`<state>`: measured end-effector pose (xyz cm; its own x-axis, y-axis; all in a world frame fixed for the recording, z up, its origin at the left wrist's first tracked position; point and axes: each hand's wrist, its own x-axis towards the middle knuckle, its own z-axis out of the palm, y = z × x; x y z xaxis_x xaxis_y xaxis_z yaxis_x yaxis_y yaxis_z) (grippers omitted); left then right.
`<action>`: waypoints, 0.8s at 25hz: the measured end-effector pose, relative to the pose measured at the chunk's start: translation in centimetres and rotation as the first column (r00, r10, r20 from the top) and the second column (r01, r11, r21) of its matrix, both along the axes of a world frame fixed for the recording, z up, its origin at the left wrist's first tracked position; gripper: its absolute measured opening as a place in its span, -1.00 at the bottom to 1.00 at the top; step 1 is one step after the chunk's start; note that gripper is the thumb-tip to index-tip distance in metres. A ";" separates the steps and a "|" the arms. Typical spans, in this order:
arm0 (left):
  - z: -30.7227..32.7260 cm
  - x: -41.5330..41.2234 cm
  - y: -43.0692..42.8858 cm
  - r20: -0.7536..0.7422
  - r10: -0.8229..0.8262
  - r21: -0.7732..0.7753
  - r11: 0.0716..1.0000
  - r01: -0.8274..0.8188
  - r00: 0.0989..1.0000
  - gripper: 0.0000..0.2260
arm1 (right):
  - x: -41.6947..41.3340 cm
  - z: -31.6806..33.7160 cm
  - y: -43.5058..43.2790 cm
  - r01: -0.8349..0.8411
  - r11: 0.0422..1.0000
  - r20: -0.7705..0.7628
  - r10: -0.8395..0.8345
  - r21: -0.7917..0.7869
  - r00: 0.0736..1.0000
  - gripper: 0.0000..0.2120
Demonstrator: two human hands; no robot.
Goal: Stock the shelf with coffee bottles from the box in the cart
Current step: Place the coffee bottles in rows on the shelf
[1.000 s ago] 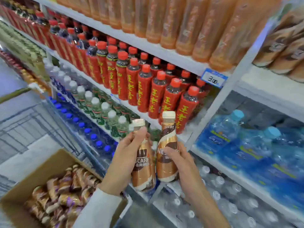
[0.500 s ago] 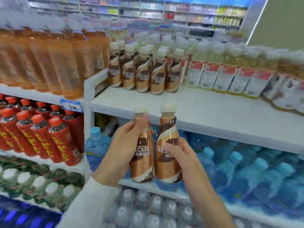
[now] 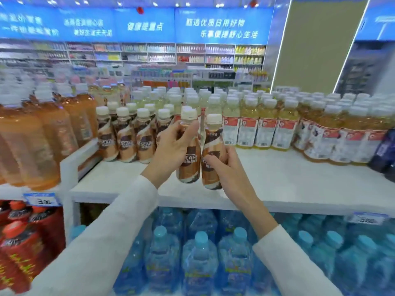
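1. Both hands have come up since half a second ago; the held pair now sits over the white shelf board (image 3: pixel 277 182), no longer below its front edge.
2. Count: two coffee bottles in hand; left hand (image 3: pixel 171 150) wraps the left bottle (image 3: pixel 189 165), thumb up near the neck; right hand (image 3: pixel 226 167) curls round the lower body of the right bottle (image 3: pixel 211 167); hands close together, not touching.
3. Both bottles upright, caps up, long axis vertical, side by side and touching at mid-body; cannot tell if the bases rest on the board.
4. Stocked coffee bottles (image 3: pixel 126 144) stand just left of the pair: three front labels clear, a fourth partly behind the left hand, more caps behind, total unclear.
5. Build: waisted plastic bottles, glossy brown-and-cream swirl sleeves, ribbed cream caps.
6. Neighbours: yellow drink bottles (image 3: pixel 265 129) to the right; orange drink bottles (image 3: pixel 42 135) to the left; blue water bottles (image 3: pixel 198 259) one shelf below.
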<state>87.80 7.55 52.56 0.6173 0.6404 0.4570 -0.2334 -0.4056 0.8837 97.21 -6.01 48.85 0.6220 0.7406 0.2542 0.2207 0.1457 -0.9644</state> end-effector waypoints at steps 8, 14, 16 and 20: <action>-4.0 0.8 2.3 -0.035 -0.053 0.022 0.998 0.054 0.998 -0.62 | 1.6 -2.8 0.7 -0.008 0.997 0.069 0.013 -0.071 0.998 -0.73; -7.2 -2.2 1.5 -0.173 -0.054 0.007 0.998 0.056 0.983 -0.42 | 0.5 -3.4 -1.3 0.074 0.990 0.171 -0.053 -0.121 0.984 -0.27; -8.3 -3.1 1.6 -0.204 -0.020 -0.019 1.000 0.016 0.979 -0.28 | 0.0 -3.7 -1.4 0.196 0.977 0.238 -0.170 -0.087 0.956 -0.27; -8.7 -3.5 1.5 -0.201 0.042 -0.025 0.999 -0.048 0.979 -0.35 | 0.0 -4.2 -0.7 0.279 0.958 0.276 -0.252 -0.065 0.928 -0.46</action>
<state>84.31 9.00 43.89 0.6648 0.6808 0.3076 -0.0327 -0.3848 0.9224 97.23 -6.76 44.64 0.7209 0.5878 0.3672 0.4843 -0.0481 -0.8736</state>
